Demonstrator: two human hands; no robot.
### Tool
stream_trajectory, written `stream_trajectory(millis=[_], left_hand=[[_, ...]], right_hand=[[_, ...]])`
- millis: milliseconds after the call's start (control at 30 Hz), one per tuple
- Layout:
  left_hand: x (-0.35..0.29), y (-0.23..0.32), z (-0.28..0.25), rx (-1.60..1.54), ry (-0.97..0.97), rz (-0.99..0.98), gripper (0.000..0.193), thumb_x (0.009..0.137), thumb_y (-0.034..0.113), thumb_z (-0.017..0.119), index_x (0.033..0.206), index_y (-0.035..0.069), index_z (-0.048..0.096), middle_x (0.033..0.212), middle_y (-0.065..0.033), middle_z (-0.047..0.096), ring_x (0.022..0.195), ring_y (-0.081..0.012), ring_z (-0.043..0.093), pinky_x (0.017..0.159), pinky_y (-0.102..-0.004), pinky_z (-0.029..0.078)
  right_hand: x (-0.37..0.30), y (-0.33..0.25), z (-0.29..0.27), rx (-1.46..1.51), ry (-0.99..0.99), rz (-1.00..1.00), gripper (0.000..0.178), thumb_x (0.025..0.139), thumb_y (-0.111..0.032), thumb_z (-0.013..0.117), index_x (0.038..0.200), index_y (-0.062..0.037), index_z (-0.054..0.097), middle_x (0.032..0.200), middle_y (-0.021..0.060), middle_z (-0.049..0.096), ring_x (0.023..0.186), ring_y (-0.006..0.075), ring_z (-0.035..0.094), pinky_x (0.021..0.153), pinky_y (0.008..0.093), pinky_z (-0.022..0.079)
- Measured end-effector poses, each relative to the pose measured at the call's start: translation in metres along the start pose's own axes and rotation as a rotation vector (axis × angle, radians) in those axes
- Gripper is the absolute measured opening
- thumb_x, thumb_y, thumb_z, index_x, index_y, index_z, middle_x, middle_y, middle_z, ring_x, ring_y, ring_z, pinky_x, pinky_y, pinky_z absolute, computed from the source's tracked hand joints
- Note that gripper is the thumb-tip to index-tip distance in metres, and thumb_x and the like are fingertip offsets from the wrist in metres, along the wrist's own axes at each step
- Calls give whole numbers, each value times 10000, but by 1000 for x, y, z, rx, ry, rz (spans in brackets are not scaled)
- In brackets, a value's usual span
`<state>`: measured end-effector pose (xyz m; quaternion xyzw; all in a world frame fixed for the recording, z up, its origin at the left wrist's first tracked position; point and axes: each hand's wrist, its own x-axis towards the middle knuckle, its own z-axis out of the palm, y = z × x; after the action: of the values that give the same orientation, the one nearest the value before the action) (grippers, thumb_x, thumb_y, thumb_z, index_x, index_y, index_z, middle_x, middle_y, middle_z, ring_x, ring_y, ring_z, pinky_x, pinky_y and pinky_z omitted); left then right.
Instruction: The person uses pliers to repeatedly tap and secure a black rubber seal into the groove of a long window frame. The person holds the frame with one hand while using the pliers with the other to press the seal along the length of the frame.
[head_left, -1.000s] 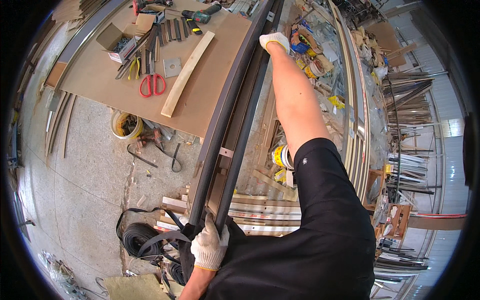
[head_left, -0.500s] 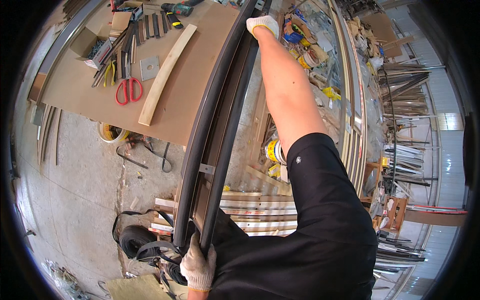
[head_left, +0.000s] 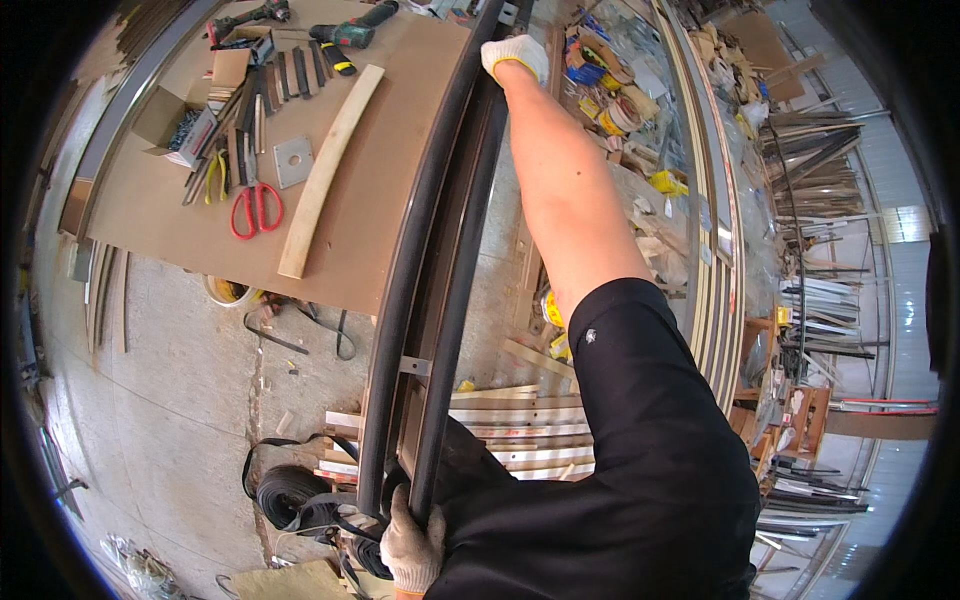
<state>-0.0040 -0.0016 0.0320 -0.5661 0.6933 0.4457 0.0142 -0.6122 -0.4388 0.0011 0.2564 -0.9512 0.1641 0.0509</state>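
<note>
A long, dark metal frame piece [head_left: 432, 270] with two parallel bars and a channel between them runs from the far middle down toward my body. My right arm is stretched out along it. In a white knit glove, my right hand [head_left: 515, 58] is closed over the far part of the piece; its fingertips are mostly hidden. My left hand [head_left: 412, 545], gloved too, grips the near end, with a finger reaching up into the channel. A small metal bracket [head_left: 415, 366] bridges the channel above my left hand.
Left of the piece, a brown-topped table [head_left: 350, 240] bears a pale curved wooden strip [head_left: 330, 170], red-handled scissors [head_left: 256, 210], pliers [head_left: 217, 178], a box of screws [head_left: 182, 130] and a power drill [head_left: 355, 28]. Rolled black strapping [head_left: 288, 495] lies on the floor. Stacked strips [head_left: 525, 430] lie beyond my body.
The whole view has shifted slightly, so the table and its tools sit a little lower. Both hands keep their hold on the frame piece, which stays at nearly the same angle.
</note>
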Motion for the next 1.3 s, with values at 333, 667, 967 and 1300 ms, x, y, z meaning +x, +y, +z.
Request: stream_trajectory(millis=[333,667,967,1300], left_hand=[[4,3,-4,-15,-8,22,731,953,392,777,1468,-25,467,1060,-270,744,853,-462,736,701,-522,589],[7,37,-3,-19,17,-170,684,935,362,778,1439,-29,530,1180,-304,695,1108,-478,672,923,-533,534],[60,91,30,708,670,174,691,1013,448,619,1502,-27,507,1613,-236,433,1507,-460,386,1238,-568,343],[241,238,27,624,644,322,719,889,192,750,1530,13,478,1682,-236,319,1548,-471,291,1271,-567,266]], right_hand=[[-28,-1,-29,14,54,-76,510,874,-383,619,1155,17,766,1255,277,708,1269,391,663,1022,454,544],[-18,-3,-20,-8,-29,-66,557,826,-447,627,1228,-90,771,1360,185,702,1274,342,677,1061,434,543],[17,45,-46,139,-592,-329,387,804,-244,568,989,58,724,970,275,733,958,391,737,854,516,593],[59,213,-41,1416,-1229,344,229,752,37,508,979,70,525,854,199,632,689,329,670,573,462,583]])
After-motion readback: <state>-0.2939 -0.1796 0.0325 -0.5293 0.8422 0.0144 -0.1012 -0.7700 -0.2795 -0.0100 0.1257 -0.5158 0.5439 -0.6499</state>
